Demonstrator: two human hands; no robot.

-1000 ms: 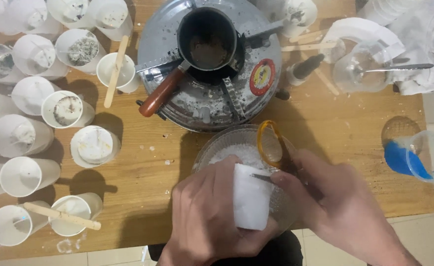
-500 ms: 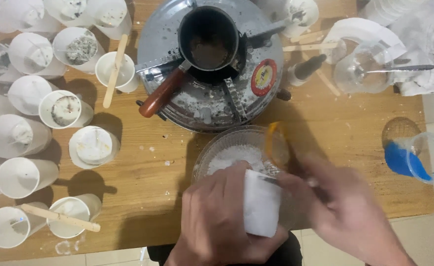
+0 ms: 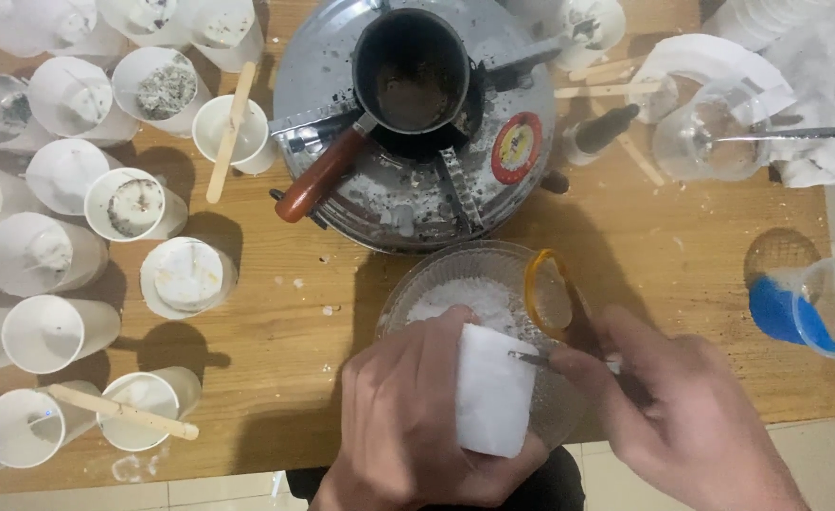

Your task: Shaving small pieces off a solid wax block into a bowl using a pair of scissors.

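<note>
1. The left hand [image 3: 408, 416] is clamped around a white block [image 3: 491, 390], holding it over the near rim of a glass bowl [image 3: 408, 289].
2. The right hand [image 3: 668, 407] is closed on a pair of scissors [image 3: 548, 303] with an orange handle loop; the metal blade tip touches the upper edge of the white block.
3. The glass bowl stands on the wooden counter [image 3: 275, 312] at its near edge and holds white flakes [image 3: 465, 298].
4. Just behind the bowl stands a round metal stove [image 3: 493, 203] carrying a small dark pot [image 3: 411, 71] with a brown handle.
5. White paper cups [image 3: 186, 274] crowd the left side of the counter; some hold wooden sticks [image 3: 228, 132].
6. A clear cup with blue contents [image 3: 806, 308] lies on its side at the right edge.
</note>
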